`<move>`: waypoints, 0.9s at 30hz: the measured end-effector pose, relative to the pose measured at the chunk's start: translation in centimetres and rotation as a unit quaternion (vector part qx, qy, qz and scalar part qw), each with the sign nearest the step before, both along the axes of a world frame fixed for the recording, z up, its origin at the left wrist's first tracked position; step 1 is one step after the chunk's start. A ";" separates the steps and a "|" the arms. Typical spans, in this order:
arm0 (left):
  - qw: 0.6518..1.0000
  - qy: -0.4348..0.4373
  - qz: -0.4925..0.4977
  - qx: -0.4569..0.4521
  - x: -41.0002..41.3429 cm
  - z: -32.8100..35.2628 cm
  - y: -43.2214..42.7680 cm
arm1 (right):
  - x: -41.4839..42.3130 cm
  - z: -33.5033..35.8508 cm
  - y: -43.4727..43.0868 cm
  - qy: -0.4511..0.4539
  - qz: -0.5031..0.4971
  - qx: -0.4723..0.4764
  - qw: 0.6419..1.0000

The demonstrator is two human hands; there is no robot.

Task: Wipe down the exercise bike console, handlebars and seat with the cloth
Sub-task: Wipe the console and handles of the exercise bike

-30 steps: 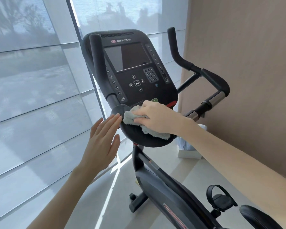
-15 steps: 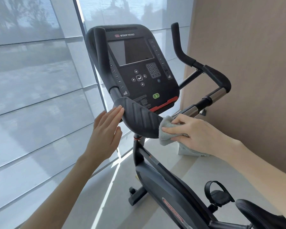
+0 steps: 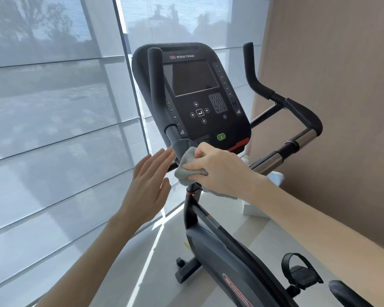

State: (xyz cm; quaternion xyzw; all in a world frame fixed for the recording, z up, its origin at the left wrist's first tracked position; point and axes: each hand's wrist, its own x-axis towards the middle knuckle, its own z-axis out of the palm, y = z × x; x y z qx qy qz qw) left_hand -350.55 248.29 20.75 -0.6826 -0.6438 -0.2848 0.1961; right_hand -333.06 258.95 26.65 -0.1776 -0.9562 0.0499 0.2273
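My right hand (image 3: 220, 167) pinches the crumpled grey terry cloth (image 3: 186, 166) against the black padded handlebar (image 3: 182, 144) just under the black console (image 3: 205, 96) — my left hand (image 3: 151, 180) is flat and empty beside the bar, steadying it I guess.

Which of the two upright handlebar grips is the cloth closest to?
The left grip, in front of the console: the cloth in the right hand sits just below its base. The right grip stands apart, near the wall.
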 end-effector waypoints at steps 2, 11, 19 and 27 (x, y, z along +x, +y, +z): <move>1.000 0.009 -0.010 -0.005 0.0 -0.1 -0.2 | 0.5 -0.6 0.0 0.000 -0.007 0.008 1.000; 0.998 0.026 -0.056 -0.004 1.4 -0.1 0.0 | 5.6 -3.0 -0.2 0.026 0.004 -0.035 0.999; 0.996 0.038 -0.072 -0.022 2.3 -0.5 0.0 | 10.2 -5.4 1.8 0.084 -0.018 -0.012 0.996; 0.996 0.040 -0.067 -0.033 2.1 -0.5 0.1 | 10.9 -1.8 4.0 0.158 -0.040 -0.142 0.976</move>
